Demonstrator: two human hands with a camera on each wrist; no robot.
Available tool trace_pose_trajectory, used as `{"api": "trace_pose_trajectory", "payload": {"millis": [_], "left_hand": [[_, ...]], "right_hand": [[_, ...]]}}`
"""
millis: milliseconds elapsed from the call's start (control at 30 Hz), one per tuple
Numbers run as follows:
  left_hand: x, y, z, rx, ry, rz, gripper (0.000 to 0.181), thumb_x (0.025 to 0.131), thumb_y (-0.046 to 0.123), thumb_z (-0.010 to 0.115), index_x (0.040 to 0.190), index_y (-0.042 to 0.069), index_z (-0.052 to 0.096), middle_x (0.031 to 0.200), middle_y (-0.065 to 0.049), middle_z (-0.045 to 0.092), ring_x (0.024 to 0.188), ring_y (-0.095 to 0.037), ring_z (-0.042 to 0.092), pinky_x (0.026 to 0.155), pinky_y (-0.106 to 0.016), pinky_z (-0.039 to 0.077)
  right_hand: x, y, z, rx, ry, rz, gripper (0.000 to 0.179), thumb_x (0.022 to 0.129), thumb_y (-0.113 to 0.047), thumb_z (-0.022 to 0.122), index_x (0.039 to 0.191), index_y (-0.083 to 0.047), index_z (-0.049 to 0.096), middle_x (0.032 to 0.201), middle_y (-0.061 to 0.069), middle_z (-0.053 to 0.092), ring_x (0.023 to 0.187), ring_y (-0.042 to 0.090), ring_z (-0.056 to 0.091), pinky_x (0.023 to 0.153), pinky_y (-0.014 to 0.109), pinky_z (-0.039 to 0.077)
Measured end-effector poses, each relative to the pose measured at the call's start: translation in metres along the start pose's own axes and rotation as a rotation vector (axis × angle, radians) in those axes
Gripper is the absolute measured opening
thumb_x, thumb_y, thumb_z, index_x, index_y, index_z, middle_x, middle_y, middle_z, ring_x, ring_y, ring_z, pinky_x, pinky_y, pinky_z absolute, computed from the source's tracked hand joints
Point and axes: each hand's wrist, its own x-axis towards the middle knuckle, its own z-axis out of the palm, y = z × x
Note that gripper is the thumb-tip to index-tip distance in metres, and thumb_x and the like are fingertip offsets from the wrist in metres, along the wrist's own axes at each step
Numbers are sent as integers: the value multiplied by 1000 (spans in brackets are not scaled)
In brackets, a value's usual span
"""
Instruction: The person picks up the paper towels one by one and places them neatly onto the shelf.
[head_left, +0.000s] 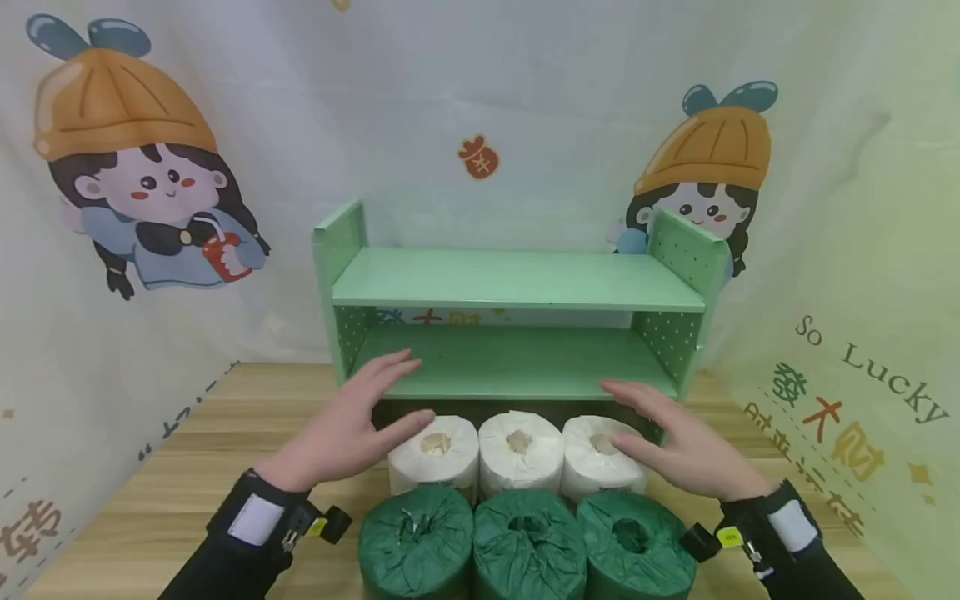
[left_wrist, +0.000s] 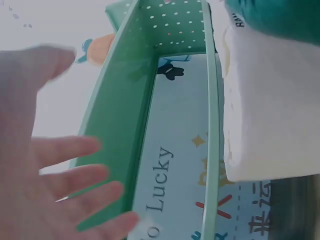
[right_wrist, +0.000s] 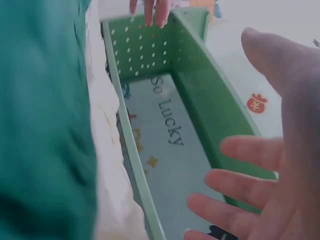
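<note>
My left hand (head_left: pixel 341 437) hovers by the left white paper roll (head_left: pixel 431 467), fingers spread and thumb overlapping the roll's top in the head view. Across from it, my right hand (head_left: pixel 686 446) is held out with loose, straight fingers, its thumb over the right white roll (head_left: pixel 592 471). A third white roll (head_left: pixel 517 462) stands between them. Closer to me, three rolls in green wrapping, left (head_left: pixel 416 546), middle (head_left: pixel 528 550) and right (head_left: pixel 637 550), form a front row. Both wrist views show the palms with nothing in them.
Behind the rolls stands a green two-tier shelf (head_left: pixel 517 279) with perforated side panels (right_wrist: pixel 142 47). It sits on a wood-grain table (head_left: pixel 277 408). A white printed cloth (head_left: pixel 420 108) hangs around the back and sides.
</note>
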Motion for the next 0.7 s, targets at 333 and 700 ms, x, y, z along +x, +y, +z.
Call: {"api": "trace_pose_trajectory", "payload": {"millis": [333, 700], "left_hand": [[-1, -27, -15, -254, 423, -140, 59, 111, 26, 66, 161, 3, 47, 160, -25, 44, 140, -43, 54, 111, -60, 53], [1, -65, -13, -353, 433, -330, 80, 112, 38, 64, 172, 3, 25, 172, -27, 34, 155, -46, 45, 124, -54, 48]], "right_hand": [[-26, -1, -4, 215, -23, 78, 54, 117, -20, 55, 168, -9, 41, 167, 22, 50, 146, 50, 57, 110, 35, 59], [-67, 11, 7, 180, -27, 162, 53, 117, -22, 55, 168, -15, 42, 167, 18, 52, 143, 46, 59, 103, 29, 59]]}}
